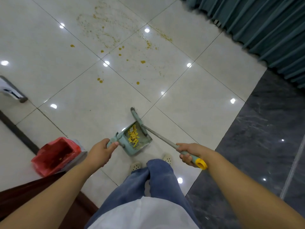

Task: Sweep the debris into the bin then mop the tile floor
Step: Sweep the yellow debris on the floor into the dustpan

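Bright overhead spots glare on glossy tiles (pixel 189 100) (edges bowed)

Faded blue jeans (pixel 158 179), white top (pixel 143 214) over the waist, cream perforated clogs (pixel 136 166) on both feet. Forearms bare, left hand (pixel 100 152) and right hand (pixel 189 152) bare.

Glossy tile floor (pixel 189 100); plastic dustpan (pixel 140 144); pleated cloth curtain (pixel 264 27); polished dark stone (pixel 264 138).
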Demonstrator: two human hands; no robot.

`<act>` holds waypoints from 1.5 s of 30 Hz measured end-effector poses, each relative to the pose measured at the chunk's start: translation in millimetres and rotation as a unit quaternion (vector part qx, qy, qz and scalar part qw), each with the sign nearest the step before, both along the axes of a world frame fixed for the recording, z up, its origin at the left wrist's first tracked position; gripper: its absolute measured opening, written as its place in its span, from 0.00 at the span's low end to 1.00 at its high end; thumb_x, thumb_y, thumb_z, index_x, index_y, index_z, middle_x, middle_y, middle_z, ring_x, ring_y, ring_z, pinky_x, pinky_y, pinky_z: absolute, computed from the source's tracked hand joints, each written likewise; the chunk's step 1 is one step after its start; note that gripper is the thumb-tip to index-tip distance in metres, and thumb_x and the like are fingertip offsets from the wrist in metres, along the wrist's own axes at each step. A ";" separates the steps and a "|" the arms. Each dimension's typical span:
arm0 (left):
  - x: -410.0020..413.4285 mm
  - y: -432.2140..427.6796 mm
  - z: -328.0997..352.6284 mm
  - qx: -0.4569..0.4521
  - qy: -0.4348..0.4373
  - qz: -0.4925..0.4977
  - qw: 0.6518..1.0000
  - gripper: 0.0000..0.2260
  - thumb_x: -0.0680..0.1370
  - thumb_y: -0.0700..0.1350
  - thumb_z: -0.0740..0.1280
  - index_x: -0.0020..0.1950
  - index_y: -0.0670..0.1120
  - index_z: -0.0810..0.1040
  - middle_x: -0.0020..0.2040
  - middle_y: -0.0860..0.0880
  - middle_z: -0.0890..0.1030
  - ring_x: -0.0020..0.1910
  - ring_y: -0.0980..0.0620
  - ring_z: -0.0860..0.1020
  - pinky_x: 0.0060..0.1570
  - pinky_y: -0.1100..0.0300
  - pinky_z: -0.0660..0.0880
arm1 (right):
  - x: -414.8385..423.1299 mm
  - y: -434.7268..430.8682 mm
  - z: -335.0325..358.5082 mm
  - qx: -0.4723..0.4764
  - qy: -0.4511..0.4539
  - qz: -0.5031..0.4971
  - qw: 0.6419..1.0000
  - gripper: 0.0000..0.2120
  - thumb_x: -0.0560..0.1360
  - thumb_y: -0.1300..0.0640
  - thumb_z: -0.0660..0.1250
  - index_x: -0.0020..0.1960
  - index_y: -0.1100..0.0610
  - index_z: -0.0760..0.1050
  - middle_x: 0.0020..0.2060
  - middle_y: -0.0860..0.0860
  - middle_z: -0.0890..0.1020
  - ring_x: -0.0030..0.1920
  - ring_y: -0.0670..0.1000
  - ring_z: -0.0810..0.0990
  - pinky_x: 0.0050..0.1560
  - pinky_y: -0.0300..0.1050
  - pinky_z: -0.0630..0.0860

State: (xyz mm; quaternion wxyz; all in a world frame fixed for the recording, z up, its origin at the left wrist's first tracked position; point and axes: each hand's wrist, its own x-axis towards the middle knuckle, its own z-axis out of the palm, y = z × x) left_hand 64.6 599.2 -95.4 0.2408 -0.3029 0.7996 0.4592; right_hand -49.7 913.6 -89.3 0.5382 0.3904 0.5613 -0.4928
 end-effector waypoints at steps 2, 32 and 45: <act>9.1 -0.8 0.4 -0.010 0.005 0.012 1.000 0.14 0.80 0.51 0.60 0.42 0.41 0.72 0.29 0.46 0.74 0.24 0.50 0.70 0.25 0.61 0.68 | -5.5 3.8 0.2 0.009 0.009 -0.006 1.000 0.17 0.79 0.64 0.61 0.67 0.54 0.70 0.27 0.55 0.70 0.17 0.44 0.65 0.15 0.31 0.66; 42.3 -7.9 6.5 -0.035 -0.021 0.012 0.999 0.15 0.80 0.50 0.62 0.48 0.38 0.75 0.30 0.44 0.75 0.27 0.48 0.73 0.25 0.62 0.68 | 2.4 8.5 2.7 0.033 0.016 -0.039 0.999 0.16 0.80 0.62 0.62 0.67 0.53 0.70 0.31 0.56 0.69 0.16 0.44 0.64 0.15 0.30 0.67; 41.3 -15.3 -1.5 -0.063 -0.017 -0.025 0.998 0.12 0.79 0.51 0.63 0.38 0.47 0.71 0.27 0.46 0.74 0.25 0.48 0.72 0.26 0.58 0.69 | 16.3 35.7 -20.3 0.092 -0.023 -0.101 0.990 0.06 0.79 0.61 0.61 0.46 0.63 0.67 0.27 0.57 0.70 0.13 0.46 0.65 0.14 0.31 0.66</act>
